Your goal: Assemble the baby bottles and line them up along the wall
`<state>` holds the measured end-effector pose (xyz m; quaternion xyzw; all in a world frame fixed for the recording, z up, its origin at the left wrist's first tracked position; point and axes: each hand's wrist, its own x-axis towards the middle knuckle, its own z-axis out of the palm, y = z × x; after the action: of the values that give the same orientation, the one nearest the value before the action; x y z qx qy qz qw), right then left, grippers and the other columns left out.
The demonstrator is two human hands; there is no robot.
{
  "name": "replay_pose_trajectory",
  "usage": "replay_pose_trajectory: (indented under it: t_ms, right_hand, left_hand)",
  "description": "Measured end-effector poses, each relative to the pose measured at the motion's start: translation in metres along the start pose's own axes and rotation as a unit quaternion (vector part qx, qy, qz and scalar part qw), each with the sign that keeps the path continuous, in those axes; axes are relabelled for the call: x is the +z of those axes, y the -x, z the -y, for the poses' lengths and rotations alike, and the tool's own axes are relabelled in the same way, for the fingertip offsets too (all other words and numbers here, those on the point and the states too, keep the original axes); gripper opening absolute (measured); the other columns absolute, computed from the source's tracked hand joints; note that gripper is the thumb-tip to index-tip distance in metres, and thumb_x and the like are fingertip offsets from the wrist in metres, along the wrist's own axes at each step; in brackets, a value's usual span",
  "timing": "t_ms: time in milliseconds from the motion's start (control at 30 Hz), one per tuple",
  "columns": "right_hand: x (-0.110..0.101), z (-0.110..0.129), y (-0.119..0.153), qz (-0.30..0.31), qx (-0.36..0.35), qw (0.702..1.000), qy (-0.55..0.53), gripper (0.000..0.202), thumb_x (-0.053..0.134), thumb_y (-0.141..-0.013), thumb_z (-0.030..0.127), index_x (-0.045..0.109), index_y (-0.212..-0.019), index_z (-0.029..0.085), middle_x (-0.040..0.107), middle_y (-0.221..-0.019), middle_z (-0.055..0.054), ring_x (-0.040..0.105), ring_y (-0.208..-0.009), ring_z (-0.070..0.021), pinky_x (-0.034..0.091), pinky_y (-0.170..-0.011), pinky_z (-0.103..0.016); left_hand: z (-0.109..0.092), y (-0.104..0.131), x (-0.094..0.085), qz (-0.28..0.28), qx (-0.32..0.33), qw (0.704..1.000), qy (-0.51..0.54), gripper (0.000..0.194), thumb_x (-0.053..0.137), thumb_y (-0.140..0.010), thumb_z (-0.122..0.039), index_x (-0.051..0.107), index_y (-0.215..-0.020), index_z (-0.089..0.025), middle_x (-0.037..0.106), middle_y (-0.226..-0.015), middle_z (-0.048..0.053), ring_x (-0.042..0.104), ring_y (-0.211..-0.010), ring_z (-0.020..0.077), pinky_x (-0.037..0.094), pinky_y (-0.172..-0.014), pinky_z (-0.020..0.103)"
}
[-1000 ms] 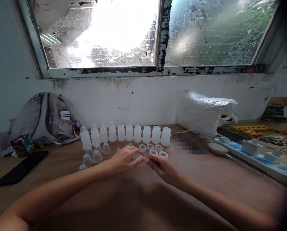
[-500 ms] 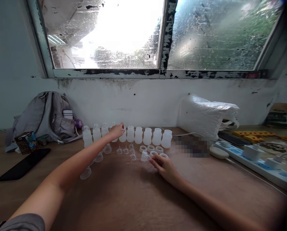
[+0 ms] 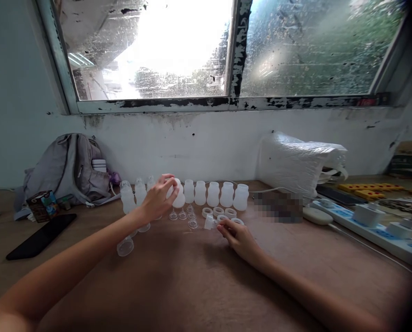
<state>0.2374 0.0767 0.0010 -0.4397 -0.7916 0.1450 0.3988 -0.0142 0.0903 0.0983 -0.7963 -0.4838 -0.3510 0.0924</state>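
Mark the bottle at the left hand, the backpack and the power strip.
Bottle (image 3: 180,198), head view: lower body.
Backpack (image 3: 58,165), head view: grey fabric.
Power strip (image 3: 379,231), head view: top face.

No text, label, brand or number can be read. The printed carton (image 3: 43,206) just in front of the backpack (image 3: 66,170) bears a brown and blue design — any lettering on it is too small to make out. Far to the right of the backpack, the power strip (image 3: 379,234) shows blue patches about its sockets — whether they include characters, I cannot tell.
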Motion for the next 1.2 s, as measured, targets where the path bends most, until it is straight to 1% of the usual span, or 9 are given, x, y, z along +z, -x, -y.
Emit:
replay_pose_trajectory:
  t_ms: [100, 267, 367, 467, 633, 833, 1000, 1100, 1200]
  right_hand:
    - [0.001, -0.001, 0.000, 0.006, -0.006, 1.000, -0.001, 0.021, 0.043, -0.083, 0.035, 0.055, -0.075, 0.020, 0.051, -0.056, 0.001, 0.045, -0.050, -0.0123, 0.035, -0.048, -0.023]
    - [0.000, -0.001, 0.000, 0.012, -0.007, 1.000, 0.017, 0.021, 0.043, -0.083, 0.035, 0.056, -0.075, 0.020, 0.052, -0.057, 0.001, 0.046, -0.052, -0.0130, 0.035, -0.050, -0.024]
    - [0.001, 0.001, 0.001, 0.012, -0.006, 1.000, 0.018, 0.022, 0.042, -0.083, 0.035, 0.056, -0.077, 0.020, 0.052, -0.058, 0.001, 0.047, -0.053, -0.0133, 0.036, -0.051, -0.024]
    - [0.001, 0.004, 0.002, 0.007, -0.002, 1.000, 0.006, 0.022, 0.042, -0.084, 0.037, 0.056, -0.080, 0.020, 0.053, -0.059, 0.000, 0.048, -0.053, -0.0135, 0.037, -0.052, -0.025]
    - [0.004, 0.010, 0.006, 0.009, -0.007, 1.000, -0.006, 0.021, 0.041, -0.084, 0.035, 0.055, -0.082, 0.020, 0.055, -0.061, -0.001, 0.050, -0.054, -0.0139, 0.039, -0.053, -0.025]
    - [0.007, 0.013, 0.009, 0.011, -0.010, 1.000, -0.014, 0.021, 0.042, -0.084, 0.035, 0.056, -0.085, 0.019, 0.058, -0.066, -0.003, 0.053, -0.058, -0.0152, 0.042, -0.056, -0.027]
    - [0.006, 0.010, 0.008, -0.010, -0.005, 1.000, -0.013, 0.020, 0.043, -0.083, 0.033, 0.057, -0.088, 0.019, 0.059, -0.070, -0.004, 0.054, -0.059, -0.0154, 0.043, -0.058, -0.028]
    - [0.004, 0.011, 0.008, 0.003, -0.023, 1.000, 0.000, 0.020, 0.043, -0.084, 0.031, 0.058, -0.091, 0.020, 0.061, -0.073, -0.004, 0.054, -0.061, -0.0153, 0.042, -0.059, -0.028]
    - [0.004, 0.013, 0.009, 0.012, -0.041, 0.999, 0.007, 0.020, 0.043, -0.085, 0.030, 0.058, -0.092, 0.020, 0.061, -0.076, -0.003, 0.053, -0.062, -0.0147, 0.042, -0.059, -0.027]
  left_hand:
    - [-0.005, 0.032, 0.000, 0.013, 0.002, 0.995, 0.103, 0.017, 0.033, -0.087, -0.029, 0.047, -0.084, -0.020, 0.048, -0.114, 0.006, 0.054, -0.080, 0.0141, 0.042, -0.077, 0.027]
    - [-0.002, 0.073, 0.031, 0.059, 0.012, 0.970, 0.237, 0.013, 0.040, -0.085, -0.028, 0.047, -0.094, -0.021, 0.049, -0.116, 0.007, 0.053, -0.094, 0.0177, 0.039, -0.086, 0.030]
    - [-0.004, 0.083, 0.048, 0.085, -0.044, 0.949, 0.301, 0.051, 0.055, -0.078, -0.034, 0.031, -0.122, -0.023, 0.049, -0.118, 0.009, 0.052, -0.099, 0.0208, 0.039, -0.087, 0.032]
    - [-0.008, 0.083, 0.053, 0.123, -0.080, 0.930, 0.336, 0.082, 0.065, -0.069, -0.037, 0.016, -0.133, -0.023, 0.046, -0.122, 0.011, 0.048, -0.106, 0.0242, 0.036, -0.092, 0.036]
    - [-0.009, 0.083, 0.049, 0.093, -0.074, 0.936, 0.331, 0.071, 0.061, -0.073, -0.037, 0.024, -0.132, -0.022, 0.036, -0.130, 0.011, 0.034, -0.120, 0.0248, 0.025, -0.101, 0.038]
    - [-0.007, 0.085, 0.045, 0.115, -0.082, 0.918, 0.372, 0.058, 0.064, -0.070, -0.034, 0.035, -0.118, -0.021, 0.057, -0.098, 0.006, 0.055, -0.088, 0.0196, 0.043, -0.080, 0.032]
    - [-0.008, 0.082, 0.039, 0.133, -0.032, 0.933, 0.332, 0.049, 0.065, -0.068, -0.031, 0.049, -0.114, -0.023, 0.055, -0.104, 0.006, 0.052, -0.096, 0.0214, 0.041, -0.085, 0.033]
    - [-0.009, 0.082, 0.040, 0.152, -0.050, 0.924, 0.349, 0.053, 0.067, -0.066, -0.032, 0.047, -0.114, -0.022, 0.059, -0.094, 0.005, 0.056, -0.088, 0.0197, 0.044, -0.078, 0.031]
    - [-0.008, 0.083, 0.041, 0.154, -0.055, 0.917, 0.362, 0.039, 0.066, -0.067, -0.033, 0.053, -0.101, -0.020, 0.059, -0.097, 0.005, 0.056, -0.089, 0.0194, 0.044, -0.077, 0.028]
